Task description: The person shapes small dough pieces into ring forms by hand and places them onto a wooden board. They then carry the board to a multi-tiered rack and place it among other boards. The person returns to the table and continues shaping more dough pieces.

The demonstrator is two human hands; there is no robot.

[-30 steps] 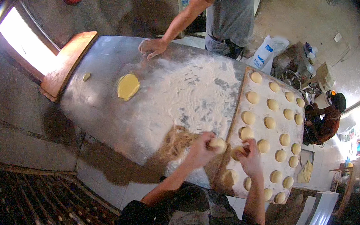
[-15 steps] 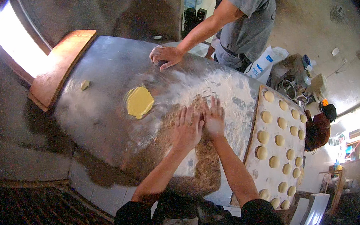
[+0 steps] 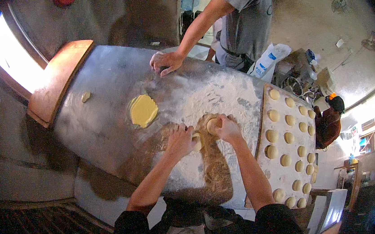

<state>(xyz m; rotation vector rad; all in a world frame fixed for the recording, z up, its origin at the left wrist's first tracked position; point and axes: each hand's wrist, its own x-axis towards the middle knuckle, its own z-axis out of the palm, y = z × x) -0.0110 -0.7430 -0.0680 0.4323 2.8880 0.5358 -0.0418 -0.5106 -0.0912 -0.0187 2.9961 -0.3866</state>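
My left hand [image 3: 180,141] curls over the worktable with a pale round dough piece [image 3: 197,142] at its inner side. A second dough ball [image 3: 213,126] shows under the fingers of my right hand [image 3: 228,129], which grips it a little farther off. Both hands rest low over the floured metal worktable [image 3: 103,84]. White flour [image 3: 221,91] lies spread just beyond them. To the left of the flour sits a flat, round yellow slab of soft fat or dough [image 3: 143,111]; I cannot tell which.
Rows of dough balls [image 3: 285,160] sit on a board [image 3: 264,163] at the right. A co-worker's hand [image 3: 167,62] rests on the table's far edge. A small dough scrap [image 3: 86,97] lies left, near a wooden board [image 3: 62,79]. A white sack [image 3: 268,62] stands beyond.
My hands have moved apart from their close, flattened position. Two dough pieces, hidden under them before, now show at my curled fingers. The whole view has shifted slightly.
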